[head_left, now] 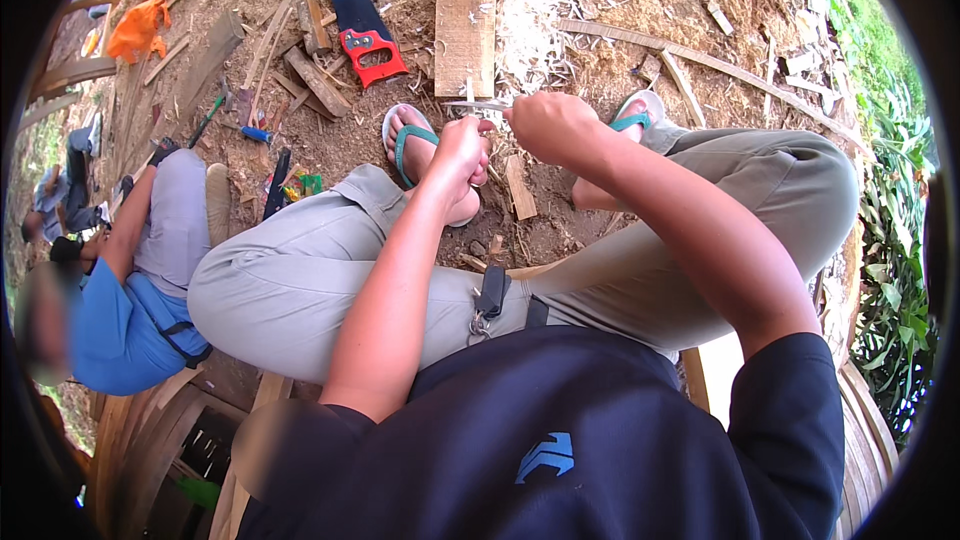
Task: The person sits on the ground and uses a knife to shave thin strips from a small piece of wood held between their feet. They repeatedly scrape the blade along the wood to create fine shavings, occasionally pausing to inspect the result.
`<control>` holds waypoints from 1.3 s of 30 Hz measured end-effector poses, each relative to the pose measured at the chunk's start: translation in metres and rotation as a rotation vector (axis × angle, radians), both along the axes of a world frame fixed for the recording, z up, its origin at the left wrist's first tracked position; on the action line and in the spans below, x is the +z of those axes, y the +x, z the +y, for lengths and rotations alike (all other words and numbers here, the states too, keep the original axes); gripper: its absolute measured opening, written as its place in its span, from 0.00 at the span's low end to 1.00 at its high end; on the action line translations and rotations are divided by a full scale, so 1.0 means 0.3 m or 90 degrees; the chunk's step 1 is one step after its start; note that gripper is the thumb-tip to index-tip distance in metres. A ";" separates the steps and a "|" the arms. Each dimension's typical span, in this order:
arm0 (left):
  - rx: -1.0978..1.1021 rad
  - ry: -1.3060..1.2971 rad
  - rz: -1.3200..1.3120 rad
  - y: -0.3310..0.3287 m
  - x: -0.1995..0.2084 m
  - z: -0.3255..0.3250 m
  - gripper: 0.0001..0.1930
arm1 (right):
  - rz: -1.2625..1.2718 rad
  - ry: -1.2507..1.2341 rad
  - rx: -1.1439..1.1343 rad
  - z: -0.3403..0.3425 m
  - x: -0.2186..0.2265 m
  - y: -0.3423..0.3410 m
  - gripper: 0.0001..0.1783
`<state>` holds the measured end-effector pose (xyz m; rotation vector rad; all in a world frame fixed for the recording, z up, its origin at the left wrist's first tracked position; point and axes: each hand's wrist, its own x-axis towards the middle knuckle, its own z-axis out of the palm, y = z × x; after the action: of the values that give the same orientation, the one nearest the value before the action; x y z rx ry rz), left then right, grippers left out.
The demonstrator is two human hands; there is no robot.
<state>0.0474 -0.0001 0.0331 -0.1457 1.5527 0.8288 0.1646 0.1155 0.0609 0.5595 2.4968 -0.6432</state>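
Bright daylight, fisheye view, black corners
Shavings (532, 25) glare near white; upper-right greenery (868, 30) washes out pale; shapes bend along the rim; two patches at left are blurred.

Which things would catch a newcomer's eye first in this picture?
Probably the blue-and-red saw lying upper left of centre, then the white shavings right of the plank. The left grip and right grip, close together near the plank's lower end, with a thin object between them, come next. The orange bundle stands out at far upper left.
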 end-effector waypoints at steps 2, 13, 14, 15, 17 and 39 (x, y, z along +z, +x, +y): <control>0.015 -0.009 0.036 0.015 -0.011 0.000 0.12 | -0.034 -0.012 -0.010 -0.001 0.011 0.011 0.19; 0.012 -0.022 0.047 0.016 -0.043 -0.016 0.08 | -0.022 0.065 -0.042 -0.073 0.009 0.029 0.15; 0.009 -0.023 0.055 0.017 -0.047 -0.017 0.08 | -0.007 0.061 -0.060 -0.080 -0.007 0.029 0.16; 0.002 -0.025 0.063 0.019 -0.050 -0.020 0.08 | 0.007 0.057 -0.081 -0.090 -0.020 0.029 0.18; 0.005 -0.012 0.057 0.026 -0.055 -0.028 0.08 | -0.017 0.084 -0.093 -0.105 -0.057 0.001 0.17; 0.029 -0.014 0.041 0.014 -0.027 -0.002 0.12 | -0.032 0.090 0.006 -0.039 0.014 0.036 0.16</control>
<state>0.0517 -0.0008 0.0251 -0.1721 1.6248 0.8609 0.1753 0.1037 0.0651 0.6078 2.5090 -0.4455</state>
